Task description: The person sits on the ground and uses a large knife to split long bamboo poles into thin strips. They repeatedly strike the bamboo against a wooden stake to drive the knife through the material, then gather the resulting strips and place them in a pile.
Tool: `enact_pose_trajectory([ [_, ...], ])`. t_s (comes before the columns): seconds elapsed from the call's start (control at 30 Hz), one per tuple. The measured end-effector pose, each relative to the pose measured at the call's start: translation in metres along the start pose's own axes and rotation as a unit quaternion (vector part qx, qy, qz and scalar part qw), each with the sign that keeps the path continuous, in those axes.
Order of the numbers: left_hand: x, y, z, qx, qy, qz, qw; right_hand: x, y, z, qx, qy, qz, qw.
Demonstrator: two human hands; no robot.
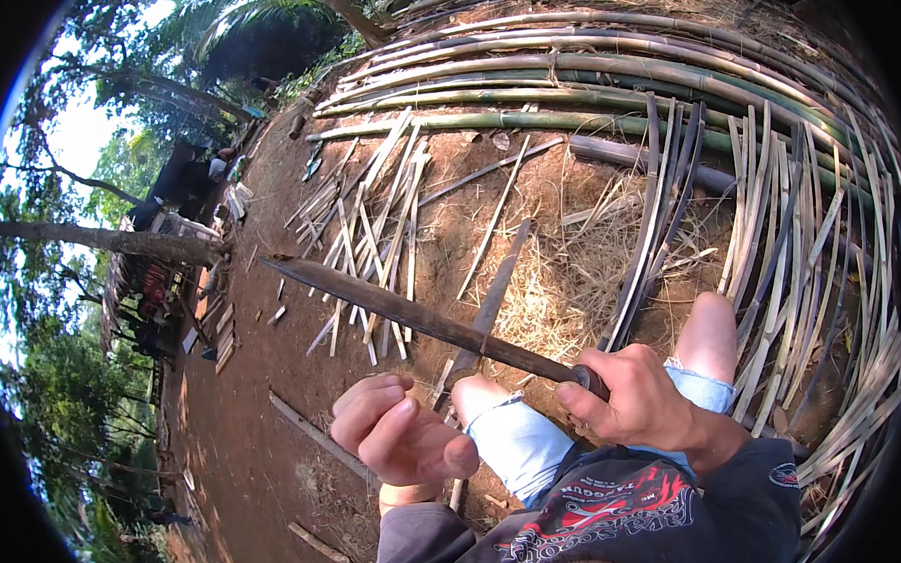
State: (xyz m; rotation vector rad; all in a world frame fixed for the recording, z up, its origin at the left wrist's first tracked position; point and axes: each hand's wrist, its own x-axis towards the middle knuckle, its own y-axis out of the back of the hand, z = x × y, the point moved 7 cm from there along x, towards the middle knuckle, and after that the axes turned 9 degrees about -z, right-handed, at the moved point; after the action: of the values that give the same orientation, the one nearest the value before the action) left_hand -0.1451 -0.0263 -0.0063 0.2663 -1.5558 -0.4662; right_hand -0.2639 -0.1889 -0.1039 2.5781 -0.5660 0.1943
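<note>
My right hand (628, 394) is closed round the dark handle of a machete (402, 311). Its long, dull brown blade points away to the upper left, over the ground. Beside the blade, on its near side, my left hand (401, 437) is raised with palm up and fingers loosely curled; nothing shows in it, and the thumb stands apart. Under the blade, a flat grey-brown length of wood or bamboo (500, 280) slants from between my knees toward the far side.
Split bamboo strips lie in a loose pile (369, 225) ahead and a larger stack (787, 260) at right. Dark strips (656, 205) lean nearby. Long bamboo poles (563, 94) cross the far side. Pale shavings (550, 288) cover the dirt. A tree trunk (102, 242) stands left.
</note>
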Motion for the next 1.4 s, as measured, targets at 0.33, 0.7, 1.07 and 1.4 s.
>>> enact_pose_trajectory([
  [0.33,-0.028,-0.022,-0.021,-0.018,0.112,-0.026,0.993,0.015,-0.011,0.014,0.021,-0.025,-0.038,0.999],
  [0.7,-0.043,-0.008,-0.036,-0.010,0.192,0.004,0.981,0.041,-0.040,0.033,0.058,-0.036,-0.027,0.997],
  [1.07,-0.060,-0.001,-0.033,0.007,0.155,0.010,0.988,0.038,-0.058,0.009,0.130,0.026,-0.072,0.989],
  [1.4,-0.068,0.000,-0.030,0.020,0.161,0.010,0.987,0.026,-0.056,0.009,0.125,0.037,-0.062,0.989],
])
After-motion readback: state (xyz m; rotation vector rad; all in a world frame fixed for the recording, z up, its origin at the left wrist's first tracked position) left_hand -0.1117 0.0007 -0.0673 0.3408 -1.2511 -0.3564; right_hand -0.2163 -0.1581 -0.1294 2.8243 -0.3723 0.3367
